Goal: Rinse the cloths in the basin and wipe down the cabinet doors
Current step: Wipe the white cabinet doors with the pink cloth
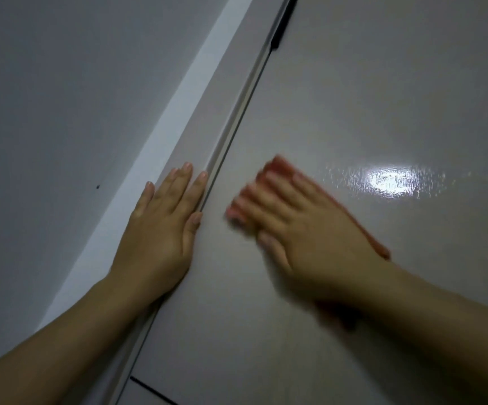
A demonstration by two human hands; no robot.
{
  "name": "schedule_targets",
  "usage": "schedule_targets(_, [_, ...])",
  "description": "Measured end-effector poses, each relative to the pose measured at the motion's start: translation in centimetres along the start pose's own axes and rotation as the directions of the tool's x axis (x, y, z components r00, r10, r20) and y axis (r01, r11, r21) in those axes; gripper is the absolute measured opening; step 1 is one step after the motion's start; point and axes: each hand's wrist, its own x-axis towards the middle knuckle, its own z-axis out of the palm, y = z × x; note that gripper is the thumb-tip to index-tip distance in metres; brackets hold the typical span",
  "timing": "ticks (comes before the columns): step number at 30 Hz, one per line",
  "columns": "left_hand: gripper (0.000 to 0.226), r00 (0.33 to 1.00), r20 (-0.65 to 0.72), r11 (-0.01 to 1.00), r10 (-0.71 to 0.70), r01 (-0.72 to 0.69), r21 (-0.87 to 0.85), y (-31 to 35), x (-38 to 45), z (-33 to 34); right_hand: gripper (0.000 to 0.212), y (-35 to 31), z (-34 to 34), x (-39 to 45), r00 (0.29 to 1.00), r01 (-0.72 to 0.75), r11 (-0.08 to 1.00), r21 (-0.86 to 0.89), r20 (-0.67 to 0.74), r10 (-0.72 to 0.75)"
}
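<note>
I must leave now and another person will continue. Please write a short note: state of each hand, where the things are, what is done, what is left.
Left hand: open, flat against the left cabinet door, beside the seam; it holds nothing.
Right hand: pressed flat on a pink cloth on the right cabinet door; blurred, so apparently mid-wipe.
Basin: not in view.
Done: cannot be told for sure; a glossy patch to the right of the cloth may be wet.
Left: probably the remaining door surface, then rinsing.

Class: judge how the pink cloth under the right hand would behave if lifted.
The cloth probably hangs limp: it lies thin and flat under the right hand. Likely light. Possibly damp, since the cabinet door shines nearby.
</note>
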Motion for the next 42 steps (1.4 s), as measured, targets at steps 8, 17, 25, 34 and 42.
schedule_targets(8, [0.056,0.999,0.023,0.999,-0.042,0.041,0.022,0.1,-0.3,0.0,0.062,6.3,-1.1,2.5,0.935,-0.354,0.935,-0.027,0.01,0.354])
schedule_targets(17, [0.059,0.99,0.105,0.995,-0.098,0.096,0.024,-0.1,-3.8,-1.2,0.049,-4.7,0.4,-5.3,0.971,0.179,0.977,0.12,0.138,-0.195])
schedule_targets(25, [0.055,0.987,0.122,0.995,-0.104,0.104,0.001,-0.5,-5.4,-1.5,0.058,-5.6,1.1,0.5,0.984,-0.119,0.992,0.045,0.135,0.112])
schedule_targets(34, [0.058,0.97,0.135,0.942,-0.201,0.229,-0.243,9.6,-4.8,-2.9,0.051,-3.3,-4.0,-3.8,0.978,-0.191,0.868,0.459,0.01,0.21])
schedule_targets(42, [0.066,0.854,0.177,0.856,-0.489,0.509,-0.09,16.9,-0.9,2.4,0.048,5.0,-7.6,-11.5,0.942,-0.334,0.943,-0.001,-0.037,0.334])
